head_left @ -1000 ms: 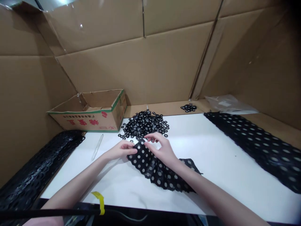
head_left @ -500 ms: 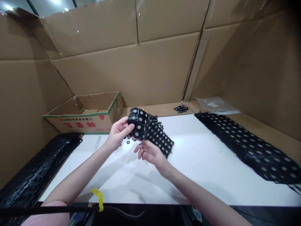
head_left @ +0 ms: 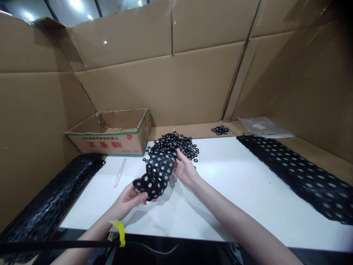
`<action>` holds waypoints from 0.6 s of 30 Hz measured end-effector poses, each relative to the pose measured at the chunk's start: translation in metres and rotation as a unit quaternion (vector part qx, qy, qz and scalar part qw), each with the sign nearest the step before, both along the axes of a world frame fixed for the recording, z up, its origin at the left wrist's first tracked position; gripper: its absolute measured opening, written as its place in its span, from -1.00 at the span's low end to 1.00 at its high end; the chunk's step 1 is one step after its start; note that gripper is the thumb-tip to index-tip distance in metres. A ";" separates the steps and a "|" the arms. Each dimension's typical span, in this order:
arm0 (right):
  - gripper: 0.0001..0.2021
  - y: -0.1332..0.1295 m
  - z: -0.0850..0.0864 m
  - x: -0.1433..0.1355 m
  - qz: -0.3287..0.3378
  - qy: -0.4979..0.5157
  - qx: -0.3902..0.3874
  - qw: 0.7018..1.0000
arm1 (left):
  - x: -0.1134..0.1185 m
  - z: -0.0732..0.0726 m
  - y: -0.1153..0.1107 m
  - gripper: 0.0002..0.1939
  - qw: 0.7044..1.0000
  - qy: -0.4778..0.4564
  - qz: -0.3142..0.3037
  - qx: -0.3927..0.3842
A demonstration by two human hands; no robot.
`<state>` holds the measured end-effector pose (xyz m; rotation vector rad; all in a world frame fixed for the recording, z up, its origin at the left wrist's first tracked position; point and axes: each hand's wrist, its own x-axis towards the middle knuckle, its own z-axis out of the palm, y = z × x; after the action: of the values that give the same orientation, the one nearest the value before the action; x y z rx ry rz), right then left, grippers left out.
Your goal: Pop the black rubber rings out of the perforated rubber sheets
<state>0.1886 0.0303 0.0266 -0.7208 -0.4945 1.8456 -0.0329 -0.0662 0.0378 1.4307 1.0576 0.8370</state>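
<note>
A black sheet with rows of pale round holes (head_left: 160, 169) hangs bent between my two hands above the white table. My left hand (head_left: 134, 198) pinches its lower left end, thumb on top. At the upper right end of the sheet, my right hand (head_left: 186, 169) has its fingers closed on the edge. Just behind the sheet lies a heap of small black rings (head_left: 187, 145), partly hidden by it. More perforated black sheets (head_left: 292, 169) lie stacked at the right.
A cardboard box (head_left: 110, 143) stands at the back left, with a clear pen-like stick (head_left: 120, 173) nearby. Black ring-patterned strips (head_left: 52, 198) fill the left edge. A small ring pile (head_left: 220, 130) and a plastic bag (head_left: 263, 126) lie at the back. Cardboard walls surround the table.
My left hand has moved down with the sheet's end. My right hand has risen from below the sheet and taken its other end. The ring heap shows more, and the view has shifted.
</note>
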 end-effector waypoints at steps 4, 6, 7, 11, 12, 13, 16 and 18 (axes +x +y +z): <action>-0.68 -0.002 -0.007 -0.005 -0.058 -0.069 0.039 0.995 | -0.014 0.014 0.003 -0.73 0.983 0.073 -0.168 0.006; -0.65 -0.003 -0.007 -0.004 -0.072 -0.097 0.088 0.989 | -0.019 0.026 0.013 -0.74 0.967 0.113 -0.226 0.019; -0.63 -0.003 -0.006 -0.002 -0.069 -0.109 0.109 0.986 | -0.020 0.031 0.020 -0.74 0.963 0.131 -0.235 0.028; -0.62 -0.001 -0.002 0.003 -0.043 -0.148 0.179 0.972 | -0.012 0.045 0.053 -0.68 0.970 0.163 -0.124 0.127; -0.63 0.000 -0.001 0.004 -0.041 -0.157 0.193 0.968 | -0.006 0.046 0.063 -0.70 0.971 0.156 -0.078 0.161; -0.63 0.001 -0.002 0.004 -0.039 -0.165 0.206 0.964 | 0.001 0.046 0.072 -0.70 0.970 0.145 -0.040 0.191; -0.65 0.002 -0.005 0.006 -0.038 -0.188 0.241 0.951 | 0.026 0.044 0.100 -0.56 0.968 0.112 -0.019 0.225; -0.69 0.000 -0.008 0.008 -0.037 -0.222 0.275 0.935 | 0.042 0.040 0.116 -0.42 0.973 0.097 -0.061 0.200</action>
<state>0.1969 0.0305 0.0182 -0.7479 -1.2042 1.3650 0.0095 0.0502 0.0779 1.9293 0.9669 0.8669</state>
